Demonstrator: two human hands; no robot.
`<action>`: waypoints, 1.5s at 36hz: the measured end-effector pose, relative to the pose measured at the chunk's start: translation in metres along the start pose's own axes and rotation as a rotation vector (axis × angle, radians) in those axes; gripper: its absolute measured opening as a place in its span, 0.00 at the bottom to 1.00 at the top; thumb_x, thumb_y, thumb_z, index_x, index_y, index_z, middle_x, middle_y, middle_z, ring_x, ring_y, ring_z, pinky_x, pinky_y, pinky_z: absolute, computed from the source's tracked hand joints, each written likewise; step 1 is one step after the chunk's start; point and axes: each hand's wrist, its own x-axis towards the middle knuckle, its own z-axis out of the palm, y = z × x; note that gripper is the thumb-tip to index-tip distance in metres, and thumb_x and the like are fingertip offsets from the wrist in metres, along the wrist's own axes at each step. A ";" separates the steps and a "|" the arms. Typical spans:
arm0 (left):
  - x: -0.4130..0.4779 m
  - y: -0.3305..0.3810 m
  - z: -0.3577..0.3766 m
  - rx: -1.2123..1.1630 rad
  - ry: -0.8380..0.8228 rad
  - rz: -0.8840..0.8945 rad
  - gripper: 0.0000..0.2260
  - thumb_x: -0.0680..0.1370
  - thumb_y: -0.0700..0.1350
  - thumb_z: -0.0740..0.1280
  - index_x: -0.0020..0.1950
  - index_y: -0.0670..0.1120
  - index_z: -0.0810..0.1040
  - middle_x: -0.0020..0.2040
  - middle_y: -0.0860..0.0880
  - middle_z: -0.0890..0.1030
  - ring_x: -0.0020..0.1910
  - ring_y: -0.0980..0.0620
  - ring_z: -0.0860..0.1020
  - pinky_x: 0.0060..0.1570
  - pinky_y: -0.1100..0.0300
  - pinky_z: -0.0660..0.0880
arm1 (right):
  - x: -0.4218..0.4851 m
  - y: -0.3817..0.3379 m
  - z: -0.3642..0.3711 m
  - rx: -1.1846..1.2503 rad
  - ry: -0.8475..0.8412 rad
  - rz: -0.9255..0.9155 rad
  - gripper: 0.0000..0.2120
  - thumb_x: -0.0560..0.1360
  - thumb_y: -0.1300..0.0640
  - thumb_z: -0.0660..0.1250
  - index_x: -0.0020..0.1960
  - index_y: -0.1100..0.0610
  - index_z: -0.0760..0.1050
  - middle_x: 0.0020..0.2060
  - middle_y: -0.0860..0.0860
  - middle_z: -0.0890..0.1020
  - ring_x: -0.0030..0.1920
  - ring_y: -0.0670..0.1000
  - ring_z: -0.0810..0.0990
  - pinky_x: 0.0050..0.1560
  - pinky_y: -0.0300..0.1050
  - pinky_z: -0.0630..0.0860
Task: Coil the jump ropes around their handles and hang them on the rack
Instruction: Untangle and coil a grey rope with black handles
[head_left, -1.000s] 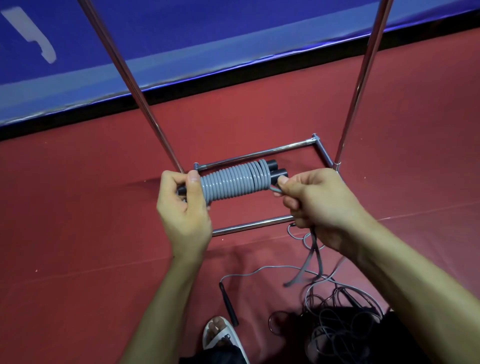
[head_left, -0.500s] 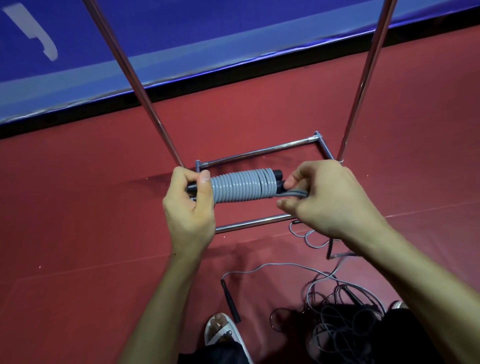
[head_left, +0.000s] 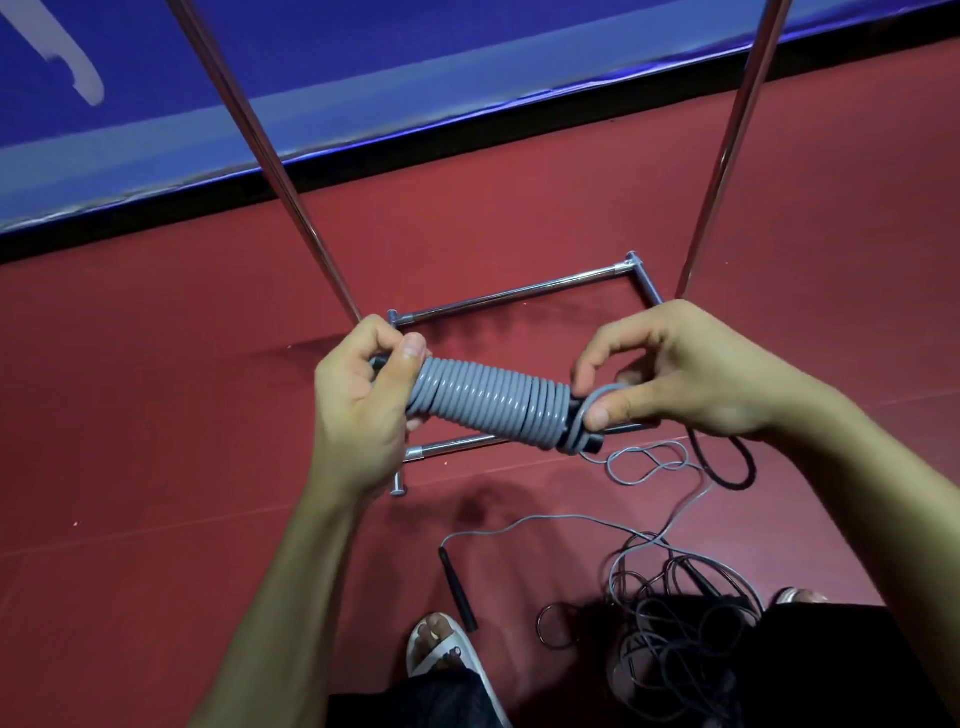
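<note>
At the centre of the frame a grey jump rope, coiled tightly around its black handles, is being held above the red floor. Its left end is being gripped by the left hand, with the fingers and thumb curled round it. At its right end a loop of cord is being pinched by the right hand. The rack is standing just behind, and loose ropes are lying tangled at lower right.

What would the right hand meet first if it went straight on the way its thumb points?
Most likely the grey coil: the right hand pinches the rope's loose loop right beside the coil's end.
</note>
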 end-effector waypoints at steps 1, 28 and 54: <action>0.000 0.001 0.001 -0.033 -0.020 -0.013 0.09 0.71 0.52 0.66 0.31 0.54 0.72 0.30 0.51 0.73 0.24 0.56 0.66 0.21 0.68 0.63 | 0.000 0.002 0.000 0.079 -0.021 0.018 0.12 0.62 0.52 0.78 0.41 0.56 0.80 0.28 0.59 0.76 0.29 0.53 0.67 0.30 0.44 0.64; -0.002 0.004 0.009 -0.355 -0.050 -0.170 0.08 0.75 0.43 0.61 0.37 0.45 0.65 0.29 0.53 0.71 0.22 0.60 0.64 0.17 0.69 0.58 | 0.003 0.012 0.016 0.501 -0.007 -0.153 0.12 0.61 0.48 0.81 0.35 0.56 0.83 0.33 0.50 0.79 0.28 0.44 0.72 0.28 0.36 0.65; -0.005 0.006 0.006 -0.374 -0.038 -0.154 0.08 0.76 0.43 0.60 0.37 0.45 0.65 0.31 0.52 0.72 0.22 0.60 0.65 0.17 0.70 0.58 | 0.004 0.018 0.011 0.685 -0.128 -0.017 0.16 0.54 0.53 0.85 0.36 0.58 0.83 0.35 0.53 0.80 0.28 0.46 0.78 0.29 0.34 0.74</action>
